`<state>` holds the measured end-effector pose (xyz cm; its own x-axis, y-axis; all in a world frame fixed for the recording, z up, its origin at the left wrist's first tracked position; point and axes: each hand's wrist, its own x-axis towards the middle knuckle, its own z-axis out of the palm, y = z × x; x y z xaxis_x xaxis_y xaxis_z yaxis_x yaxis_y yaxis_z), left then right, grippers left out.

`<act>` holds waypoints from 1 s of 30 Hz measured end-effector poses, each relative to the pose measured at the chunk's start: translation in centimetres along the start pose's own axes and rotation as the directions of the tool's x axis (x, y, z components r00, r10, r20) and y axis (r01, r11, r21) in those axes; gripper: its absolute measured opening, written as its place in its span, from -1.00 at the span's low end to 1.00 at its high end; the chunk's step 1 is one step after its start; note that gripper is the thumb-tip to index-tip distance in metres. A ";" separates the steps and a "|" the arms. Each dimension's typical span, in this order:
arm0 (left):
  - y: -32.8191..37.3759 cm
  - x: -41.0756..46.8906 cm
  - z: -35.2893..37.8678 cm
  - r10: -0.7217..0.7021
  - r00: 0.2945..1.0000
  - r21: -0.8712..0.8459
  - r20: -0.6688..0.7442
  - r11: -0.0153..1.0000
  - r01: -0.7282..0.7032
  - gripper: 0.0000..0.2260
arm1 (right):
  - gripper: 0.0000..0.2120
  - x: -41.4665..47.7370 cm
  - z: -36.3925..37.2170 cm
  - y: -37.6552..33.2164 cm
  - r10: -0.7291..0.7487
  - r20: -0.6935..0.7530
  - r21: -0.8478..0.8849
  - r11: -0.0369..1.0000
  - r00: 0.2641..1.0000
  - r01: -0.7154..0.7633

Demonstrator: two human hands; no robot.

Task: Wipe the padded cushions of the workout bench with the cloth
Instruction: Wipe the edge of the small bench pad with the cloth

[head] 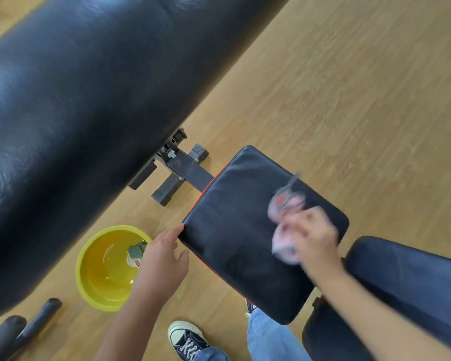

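The right hand [310, 238], blurred, is closed around a pale pink cloth [284, 230] pressed on the square black padded seat cushion [240, 230]. The left hand [164, 254], fingers loosely spread, touches that cushion's left corner. Beside it on the wood-grain floor [349, 87] sits a round yellow basin [94, 277] holding liquid. A long glossy black leatherette pad [76, 113] looms above.

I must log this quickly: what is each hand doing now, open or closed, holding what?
Left hand: open, fingertips touching the corner of the seat cushion, holding nothing.
Right hand: closed on the cloth, pressed on that cushion; blurred.
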<state>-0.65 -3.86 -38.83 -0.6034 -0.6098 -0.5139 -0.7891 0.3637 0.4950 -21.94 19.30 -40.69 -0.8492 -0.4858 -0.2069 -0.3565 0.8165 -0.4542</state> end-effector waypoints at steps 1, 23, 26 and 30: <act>0.0 -0.1 0.0 -0.004 1.000 -0.008 0.001 1.000 0.004 -0.47 | -0.86 -2.8 1.5 -1.0 -0.171 0.156 -0.010 0.985 0.973 0.174; 0.7 -0.4 -0.2 -0.038 0.998 0.056 0.053 0.998 0.035 -0.40 | -0.86 0.0 -1.5 2.6 -0.585 0.235 -0.224 0.745 0.776 0.629; 0.7 -0.5 -0.1 -0.043 0.997 0.060 0.060 0.997 0.039 -0.39 | -0.84 2.4 -1.6 3.2 -0.125 -0.019 -0.181 0.976 0.992 0.119; 0.9 -0.7 0.1 -0.054 0.997 0.053 0.059 0.997 0.051 -0.37 | -0.79 -6.6 -1.2 -2.5 -0.245 0.648 0.054 0.959 0.722 0.277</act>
<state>-0.95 -3.03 -38.08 -0.5656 -0.5862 -0.5800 -0.8238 0.3687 0.4306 -15.96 20.85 -37.18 -0.2731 -0.7525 -0.5992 -0.5565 0.6317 -0.5397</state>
